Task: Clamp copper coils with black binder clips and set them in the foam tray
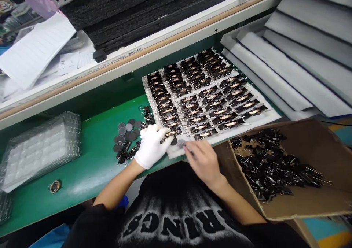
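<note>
Two hands at one green counter (96,174), both at the near left corner of a white sheet (271,117) that reaches the counter's near edge.

Left hand (152,145): white glove; fingers bent over a black clip (172,133) at that corner; whether they are clamped on it cannot be told, the glove covering part of the clip.

Right hand (205,163): bare; thumb and forefinger close together at a grey disc (180,143); blur hides whether they grip it. A darker disc (174,141) lies between the hands, partly covered.

Rows of black clips (220,110) on the sheet, each about a tan-edged piece; far rows overlap and resist counting.

Left of the sheet: loose discs (121,131), grey and black, overlapping; loose clips (123,156), partly behind the glove.

Toward the counter's left end: a stack of clear trays (41,145), contents unclear; one small ring-shaped part (55,186) near the near edge, detail too small to read.

Beyond the near edge, right: one cardboard box (316,138), cut off by the frame, holding heaped clips (277,163).
</note>
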A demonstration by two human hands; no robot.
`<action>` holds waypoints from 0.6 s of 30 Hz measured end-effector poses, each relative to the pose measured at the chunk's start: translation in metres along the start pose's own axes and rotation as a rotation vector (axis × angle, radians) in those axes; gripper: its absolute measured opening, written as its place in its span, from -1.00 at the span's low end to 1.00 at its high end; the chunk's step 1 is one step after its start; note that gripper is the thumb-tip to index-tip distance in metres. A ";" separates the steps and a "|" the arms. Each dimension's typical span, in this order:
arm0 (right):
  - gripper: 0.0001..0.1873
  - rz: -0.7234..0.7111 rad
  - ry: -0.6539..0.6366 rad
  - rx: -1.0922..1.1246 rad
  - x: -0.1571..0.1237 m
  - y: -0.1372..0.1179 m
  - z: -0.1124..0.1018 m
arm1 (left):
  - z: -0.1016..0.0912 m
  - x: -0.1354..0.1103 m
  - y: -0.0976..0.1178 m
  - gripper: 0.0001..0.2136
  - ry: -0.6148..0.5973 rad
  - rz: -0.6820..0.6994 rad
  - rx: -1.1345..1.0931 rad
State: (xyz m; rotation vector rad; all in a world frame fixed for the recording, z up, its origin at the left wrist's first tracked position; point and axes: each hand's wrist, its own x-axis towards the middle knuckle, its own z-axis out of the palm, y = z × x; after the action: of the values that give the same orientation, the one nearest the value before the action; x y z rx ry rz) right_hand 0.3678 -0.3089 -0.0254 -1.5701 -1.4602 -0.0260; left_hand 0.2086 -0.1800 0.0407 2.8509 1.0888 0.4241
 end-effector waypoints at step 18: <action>-0.74 -0.200 -0.254 -0.295 -0.003 -0.021 0.037 | 0.018 0.017 0.017 -0.77 -0.043 -0.040 0.284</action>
State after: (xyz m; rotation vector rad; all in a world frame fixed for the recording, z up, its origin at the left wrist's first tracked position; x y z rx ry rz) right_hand 0.3306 -0.2913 -0.0345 -1.7014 -1.8777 -0.1710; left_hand 0.2369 -0.1808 0.0300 3.0539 1.2909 0.2195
